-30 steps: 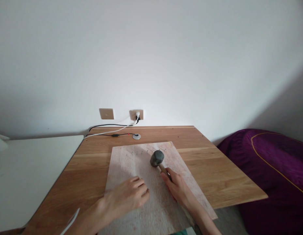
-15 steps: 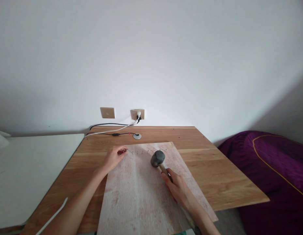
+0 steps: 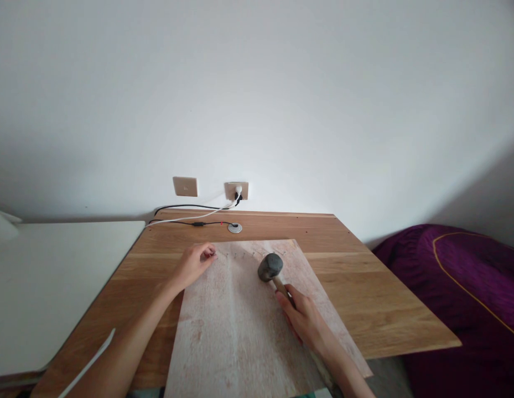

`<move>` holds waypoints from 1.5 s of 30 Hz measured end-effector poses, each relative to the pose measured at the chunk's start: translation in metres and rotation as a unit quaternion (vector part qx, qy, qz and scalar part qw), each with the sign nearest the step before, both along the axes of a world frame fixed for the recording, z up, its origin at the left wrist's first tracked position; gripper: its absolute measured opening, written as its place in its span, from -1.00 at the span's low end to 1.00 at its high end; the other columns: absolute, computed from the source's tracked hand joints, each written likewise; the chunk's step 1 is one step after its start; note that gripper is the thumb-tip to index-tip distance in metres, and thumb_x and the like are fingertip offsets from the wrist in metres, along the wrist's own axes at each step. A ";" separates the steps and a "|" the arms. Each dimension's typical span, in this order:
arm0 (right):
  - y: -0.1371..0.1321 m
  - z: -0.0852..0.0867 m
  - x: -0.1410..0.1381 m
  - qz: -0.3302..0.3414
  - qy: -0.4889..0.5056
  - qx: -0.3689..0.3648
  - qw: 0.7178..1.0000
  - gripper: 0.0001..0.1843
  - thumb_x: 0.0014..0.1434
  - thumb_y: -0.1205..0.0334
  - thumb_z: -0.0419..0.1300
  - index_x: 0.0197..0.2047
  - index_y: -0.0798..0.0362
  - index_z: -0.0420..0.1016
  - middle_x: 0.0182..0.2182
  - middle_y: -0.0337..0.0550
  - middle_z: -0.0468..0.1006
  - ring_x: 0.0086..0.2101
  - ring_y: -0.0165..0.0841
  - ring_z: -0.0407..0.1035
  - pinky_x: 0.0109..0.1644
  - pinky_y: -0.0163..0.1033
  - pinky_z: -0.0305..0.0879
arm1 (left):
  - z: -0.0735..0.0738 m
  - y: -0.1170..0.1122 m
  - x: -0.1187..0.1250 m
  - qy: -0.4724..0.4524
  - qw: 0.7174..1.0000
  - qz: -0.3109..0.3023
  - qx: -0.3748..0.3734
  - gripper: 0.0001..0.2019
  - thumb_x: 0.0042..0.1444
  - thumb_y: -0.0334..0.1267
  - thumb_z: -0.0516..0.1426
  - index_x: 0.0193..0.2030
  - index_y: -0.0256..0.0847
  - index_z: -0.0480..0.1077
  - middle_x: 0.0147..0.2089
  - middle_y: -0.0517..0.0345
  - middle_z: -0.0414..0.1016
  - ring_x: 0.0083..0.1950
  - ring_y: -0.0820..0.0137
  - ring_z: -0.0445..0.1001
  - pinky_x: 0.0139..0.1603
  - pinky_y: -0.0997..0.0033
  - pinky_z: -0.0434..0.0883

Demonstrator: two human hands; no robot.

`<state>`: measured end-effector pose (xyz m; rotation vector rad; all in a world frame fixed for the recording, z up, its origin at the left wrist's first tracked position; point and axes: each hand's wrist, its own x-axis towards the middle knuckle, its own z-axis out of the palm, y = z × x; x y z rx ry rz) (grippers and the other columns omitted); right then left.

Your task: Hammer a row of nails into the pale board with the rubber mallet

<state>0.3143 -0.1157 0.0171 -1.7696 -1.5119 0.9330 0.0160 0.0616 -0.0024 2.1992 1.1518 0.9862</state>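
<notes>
A pale, whitewashed wooden board [image 3: 223, 331] lies on the wooden table, with a row of several thin nails [image 3: 244, 255] standing along its far edge. At the left end of that row, my left hand [image 3: 194, 263] pinches a small nail [image 3: 214, 254] against the board, its lower part mostly hidden by the fingers. My right hand [image 3: 303, 316] is wrapped round the wooden handle of a black-headed rubber mallet [image 3: 270, 267]. The mallet head hovers over the right half of the board, near the nails and apart from my left hand.
The wooden table [image 3: 389, 298] reaches back to the white wall. A white surface [image 3: 53, 293] borders it on the left. Cables [image 3: 190, 219] run along the back to a wall socket [image 3: 237, 191]. A purple beanbag-like cushion [image 3: 460, 293] sits at the right.
The view has shifted slightly. My left fingers have turned a little at the nail. The mallet stays almost in the same place over the board.
</notes>
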 end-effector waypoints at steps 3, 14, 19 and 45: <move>-0.001 0.001 0.000 -0.002 -0.001 -0.009 1.000 -0.68 0.39 -0.08 -0.02 -0.27 -0.05 0.30 -0.66 -0.38 0.28 -0.66 -0.41 0.19 -0.57 -0.30 0.00 | 0.001 -0.002 0.001 0.010 1.000 -0.002 0.016 -0.95 0.20 -0.27 0.19 -0.24 -0.15 0.48 -0.26 0.15 0.64 -0.23 0.31 0.60 -0.08 0.32 0.49; 0.001 0.000 0.000 0.009 -0.010 -0.020 1.000 -0.62 0.38 -0.15 -0.08 -0.24 -0.03 0.29 -0.63 -0.39 0.24 -0.68 -0.42 0.19 -0.59 -0.30 -0.03 | 0.003 -0.004 0.005 0.046 0.997 -0.002 0.066 -0.94 0.20 -0.36 0.18 -0.27 -0.13 0.47 -0.27 0.17 0.61 -0.20 0.29 0.58 -0.04 0.31 0.46; 0.001 -0.001 -0.001 0.008 -0.008 -0.026 1.000 -0.62 0.39 -0.14 -0.09 -0.23 -0.03 0.28 -0.62 -0.39 0.25 -0.69 -0.42 0.19 -0.60 -0.29 -0.04 | 0.004 -0.007 0.008 0.061 0.995 -0.015 0.075 -0.92 0.19 -0.39 0.18 -0.26 -0.14 0.48 -0.24 0.15 0.61 -0.18 0.29 0.56 -0.01 0.29 0.44; 0.084 0.032 -0.081 0.107 -0.093 0.036 0.989 -0.78 0.47 0.17 0.00 -0.27 -0.04 0.25 -0.62 -0.38 0.36 -0.65 -0.45 0.28 -0.51 -0.33 0.01 | -0.012 0.001 0.010 -0.050 0.999 -0.008 0.000 -0.65 0.11 -0.48 0.27 0.05 -0.17 0.51 -0.25 0.15 0.64 -0.21 0.29 0.60 -0.10 0.34 0.49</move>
